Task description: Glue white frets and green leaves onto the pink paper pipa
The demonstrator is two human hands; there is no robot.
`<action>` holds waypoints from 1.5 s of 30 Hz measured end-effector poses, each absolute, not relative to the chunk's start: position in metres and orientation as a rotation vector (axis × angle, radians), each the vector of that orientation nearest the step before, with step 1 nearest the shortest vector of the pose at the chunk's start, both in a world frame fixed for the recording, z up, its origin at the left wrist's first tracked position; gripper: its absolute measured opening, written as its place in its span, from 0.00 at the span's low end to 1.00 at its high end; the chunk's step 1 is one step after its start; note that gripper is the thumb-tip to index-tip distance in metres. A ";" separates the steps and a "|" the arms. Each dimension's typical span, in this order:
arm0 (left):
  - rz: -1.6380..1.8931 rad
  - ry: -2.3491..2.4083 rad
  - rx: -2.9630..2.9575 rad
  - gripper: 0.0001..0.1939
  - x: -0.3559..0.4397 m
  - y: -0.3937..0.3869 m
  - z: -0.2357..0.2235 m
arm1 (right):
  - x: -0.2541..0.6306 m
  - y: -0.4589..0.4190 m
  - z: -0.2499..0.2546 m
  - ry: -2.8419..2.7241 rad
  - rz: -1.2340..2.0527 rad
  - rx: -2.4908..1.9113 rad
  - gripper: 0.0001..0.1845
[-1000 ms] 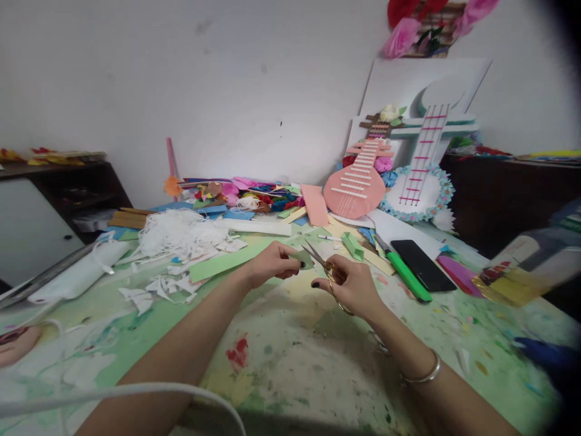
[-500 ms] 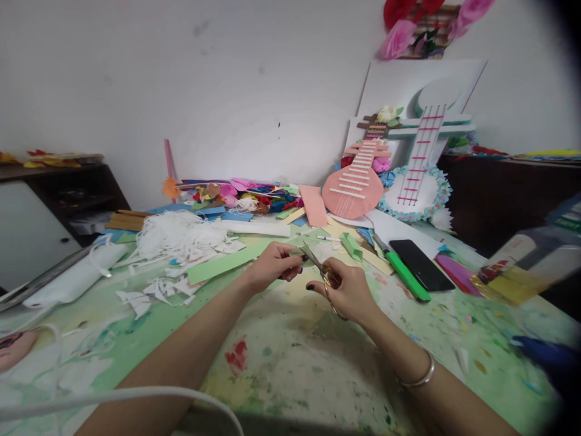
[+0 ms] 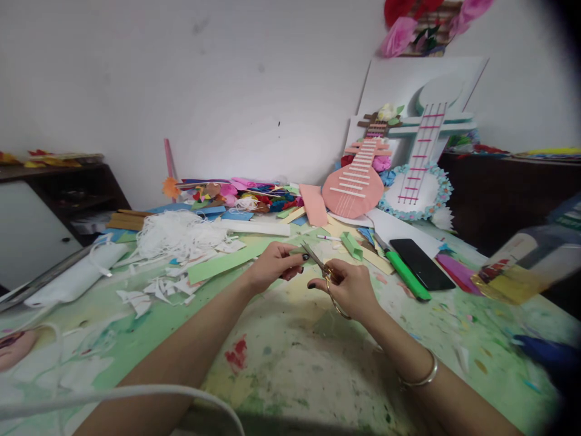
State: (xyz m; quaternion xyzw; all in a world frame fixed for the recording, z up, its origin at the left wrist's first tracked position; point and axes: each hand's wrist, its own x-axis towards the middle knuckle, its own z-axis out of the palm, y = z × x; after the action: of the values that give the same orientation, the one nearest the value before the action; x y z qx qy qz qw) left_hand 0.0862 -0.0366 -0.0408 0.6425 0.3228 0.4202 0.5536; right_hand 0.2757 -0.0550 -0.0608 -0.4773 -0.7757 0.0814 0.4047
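Observation:
My right hand (image 3: pixel 351 287) grips a pair of scissors (image 3: pixel 314 255) by the gold-coloured handles, thumb in one loop. The blades point up and left, toward the fingertips of my left hand. Between the thumb and fingers of my left hand (image 3: pixel 276 265) is a small piece of green paper (image 3: pixel 298 250), mostly hidden by the fingers. The scissor tips lie right beside this paper; whether they cut into it I cannot tell. A strip of light green paper (image 3: pixel 222 264) lies on the table behind my left wrist. Just beyond the scissors rests a folded green paper piece (image 3: pixel 351 246).
To the right lie a green utility knife (image 3: pixel 408 277), a black phone (image 3: pixel 422 264) and a bottle of yellowish liquid (image 3: pixel 512 275). Shredded white paper (image 3: pixel 175 236) is heaped at left. Paper lutes (image 3: pixel 354 184) lean at the back. A white cable (image 3: pixel 136 393) crosses in front.
The scissors' handles have spread slightly, my right thumb moving a little. My left hand stays in place with the green paper.

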 end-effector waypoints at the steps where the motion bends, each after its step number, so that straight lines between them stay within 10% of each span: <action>1: 0.993 0.761 1.519 0.15 0.086 -0.037 -0.041 | 0.276 -0.055 -0.061 -1.958 0.200 -1.208 0.26; 45: 0.804 0.764 1.610 0.07 0.076 -0.036 -0.037 | 0.276 -0.060 -0.054 -2.074 0.177 -1.154 0.27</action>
State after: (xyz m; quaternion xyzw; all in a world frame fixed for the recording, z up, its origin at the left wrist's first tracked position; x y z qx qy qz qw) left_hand 0.0763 -0.0358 -0.0365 0.6829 0.3241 0.3410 0.5589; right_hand 0.2758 -0.0597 -0.0542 -0.4501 -0.8091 0.0689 0.3716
